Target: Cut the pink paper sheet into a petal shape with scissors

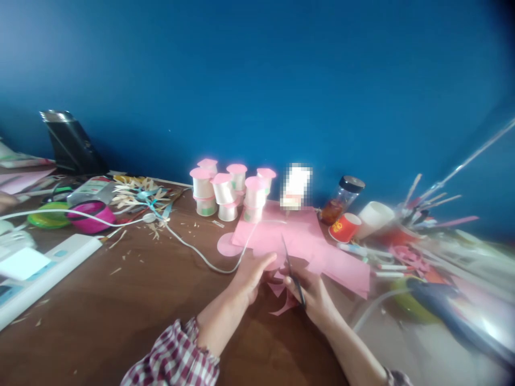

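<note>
My right hand [311,292] is closed around a pair of dark-handled scissors [296,283], whose thin blades point away over pink paper. Beside it, my left hand [251,273] grips a piece of pink paper [267,251] between thumb and fingers; its fingers are partly hidden. A curled pink paper scrap [286,307] hangs below the scissors. Under and beyond both hands lie larger pink paper sheets [300,230]. Behind my left hand stand several white paper cups [203,187] stacked in pairs, with pink paper discs on top.
A white cable [189,244] crosses the brown table [140,316] toward a white power strip [52,276] at left. A lidded jar [341,198], a red paper cup [345,228] and blurred pens stand at right. A magenta tape roll [90,215] sits at left.
</note>
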Demonstrator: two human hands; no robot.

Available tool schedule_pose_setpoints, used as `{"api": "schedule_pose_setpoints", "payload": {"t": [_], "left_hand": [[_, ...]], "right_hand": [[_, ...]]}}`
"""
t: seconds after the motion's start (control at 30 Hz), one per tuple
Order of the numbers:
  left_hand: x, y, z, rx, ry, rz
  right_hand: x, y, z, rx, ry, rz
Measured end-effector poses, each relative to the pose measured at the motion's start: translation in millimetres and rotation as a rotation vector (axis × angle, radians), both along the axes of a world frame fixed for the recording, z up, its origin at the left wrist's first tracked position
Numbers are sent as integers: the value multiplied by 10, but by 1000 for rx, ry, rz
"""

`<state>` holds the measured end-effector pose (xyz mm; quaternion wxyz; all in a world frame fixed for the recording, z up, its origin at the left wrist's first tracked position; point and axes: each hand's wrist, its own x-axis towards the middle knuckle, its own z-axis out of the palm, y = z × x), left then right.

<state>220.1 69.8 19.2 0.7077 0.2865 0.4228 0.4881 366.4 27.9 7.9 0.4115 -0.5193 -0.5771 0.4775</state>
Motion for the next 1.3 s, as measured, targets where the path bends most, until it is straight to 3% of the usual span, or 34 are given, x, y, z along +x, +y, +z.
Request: {"api": "schedule_pose_setpoints", "payload": {"t": [0.53,1.3], "left_hand": [[2,9,-30,-1,11,16],[7,-9,61,-21,-2,50]], "right_hand": [[-2,-5,-23,-10,44,16],[15,0,-48,-1,-13,8]]}}
